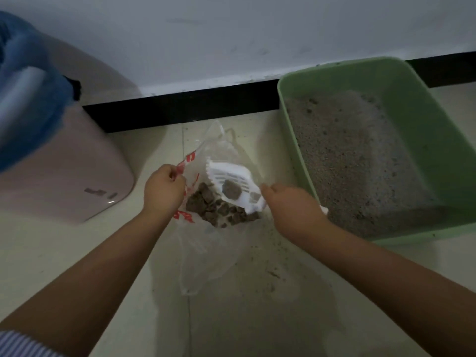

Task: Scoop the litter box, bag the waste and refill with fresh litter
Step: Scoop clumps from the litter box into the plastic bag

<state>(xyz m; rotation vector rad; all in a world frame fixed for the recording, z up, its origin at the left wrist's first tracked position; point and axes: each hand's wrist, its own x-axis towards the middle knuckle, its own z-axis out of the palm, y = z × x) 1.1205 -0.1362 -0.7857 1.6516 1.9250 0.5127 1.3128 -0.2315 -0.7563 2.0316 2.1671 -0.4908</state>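
The left hand (162,188) pinches the rim of the clear bag (206,243), which lies on the floor (257,318) holding brown clumps (213,207). The right hand (293,210) grips the white scoop (231,185) over the bag's mouth, a clump (231,189) in it. The green litter box (425,140) sits just right.

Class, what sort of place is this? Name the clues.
Probably a home's indoor pet corner: a green plastic litter box on a pale tiled floor, against a white wall with black skirting board.
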